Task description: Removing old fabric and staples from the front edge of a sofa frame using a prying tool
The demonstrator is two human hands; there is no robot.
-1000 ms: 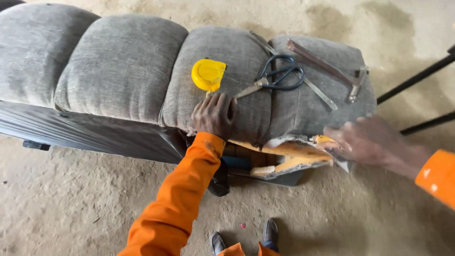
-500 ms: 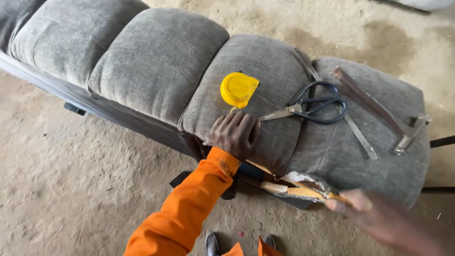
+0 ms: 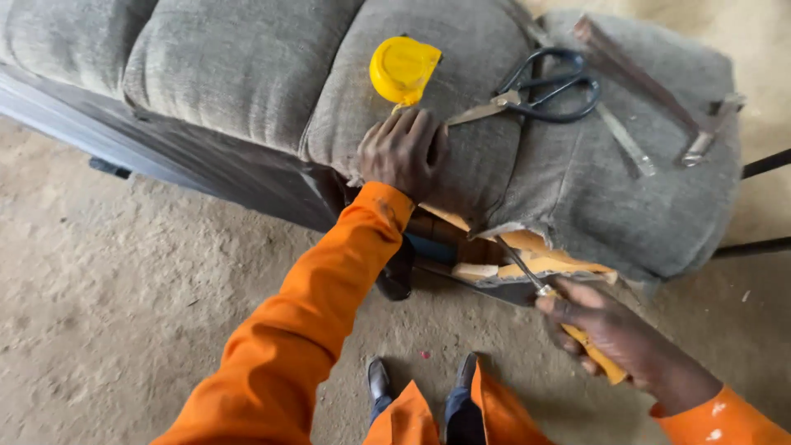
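Note:
A grey padded chair back [image 3: 239, 66] lies across the view on a dirt floor. My left hand [image 3: 404, 152] presses flat on its fabric near the front edge, just below a yellow tape measure [image 3: 402, 67]. My right hand [image 3: 606, 330] grips a yellow-handled screwdriver [image 3: 589, 346]. Its metal shaft [image 3: 515, 259] pokes into a torn opening where yellow foam and wood [image 3: 535, 262] show under the fabric.
Dark-handled scissors [image 3: 540, 91], a flat metal strip [image 3: 622, 136] and a hammer [image 3: 651, 86] rest on the cushion at the right. Black metal legs [image 3: 762, 165] stand at the right edge. My shoes [image 3: 424, 383] are on the dusty floor [image 3: 107, 305].
The view shifted closer over the cushion. My right hand has settled below the torn corner with the screwdriver's tip now in the opening. My left hand kept pressing on the fabric.

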